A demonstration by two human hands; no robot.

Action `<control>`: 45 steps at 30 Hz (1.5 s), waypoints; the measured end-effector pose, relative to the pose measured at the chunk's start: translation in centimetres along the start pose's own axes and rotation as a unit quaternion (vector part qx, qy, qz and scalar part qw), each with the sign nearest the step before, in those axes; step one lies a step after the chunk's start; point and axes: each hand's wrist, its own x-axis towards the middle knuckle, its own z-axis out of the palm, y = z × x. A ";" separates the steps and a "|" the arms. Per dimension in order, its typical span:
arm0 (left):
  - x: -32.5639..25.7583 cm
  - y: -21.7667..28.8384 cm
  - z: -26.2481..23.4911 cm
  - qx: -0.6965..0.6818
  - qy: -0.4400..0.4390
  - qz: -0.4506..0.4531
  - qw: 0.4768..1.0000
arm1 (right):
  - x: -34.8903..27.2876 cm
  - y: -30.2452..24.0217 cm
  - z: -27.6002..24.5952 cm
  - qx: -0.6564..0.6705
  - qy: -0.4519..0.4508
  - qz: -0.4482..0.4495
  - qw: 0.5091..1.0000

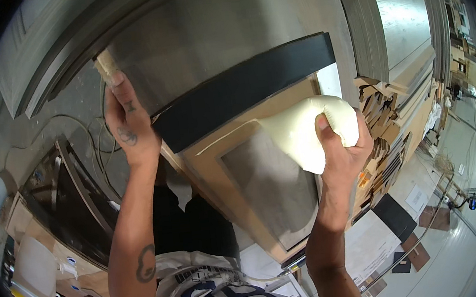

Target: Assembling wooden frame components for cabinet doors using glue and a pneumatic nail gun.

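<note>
My right hand (pixel 341 148) is closed around a plump, pale yellow cone-shaped bag (pixel 303 129), thumb pressed into its gathered end. The bag's narrow end points left, and a thin pale line (pixel 225 136) runs on from it over a tan wooden frame (pixel 210 166). Whether that line is the bag's tip or a bead of its contents, I cannot tell. Inside the frame sits a grey panel (pixel 271 185). Beyond lies a long dark strip (pixel 249 91). Near its left end, my left hand (pixel 129 122) pinches a short tan stick-like piece (pixel 105 64).
A wide grey-brown board (pixel 195 30) spreads behind the strip, with stacked grey boards (pixel 396 13) to the right. Many wood offcuts (pixel 378 115) pile up below those. Cables (pixel 79 122) trail on the floor at left, near a dark framed piece (pixel 70 197).
</note>
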 end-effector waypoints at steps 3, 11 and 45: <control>0.2 -0.8 0.5 0.040 0.037 0.080 0.995 | 0.6 0.2 -0.7 -0.012 0.015 -0.010 1.000; 0.1 1.6 0.5 0.023 0.005 -0.069 0.997 | 2.5 1.4 -2.7 -0.033 0.062 -0.011 0.997; 1.5 0.4 -0.2 0.026 -0.014 -0.076 0.997 | -5.6 6.4 -13.3 -0.021 0.148 0.076 0.986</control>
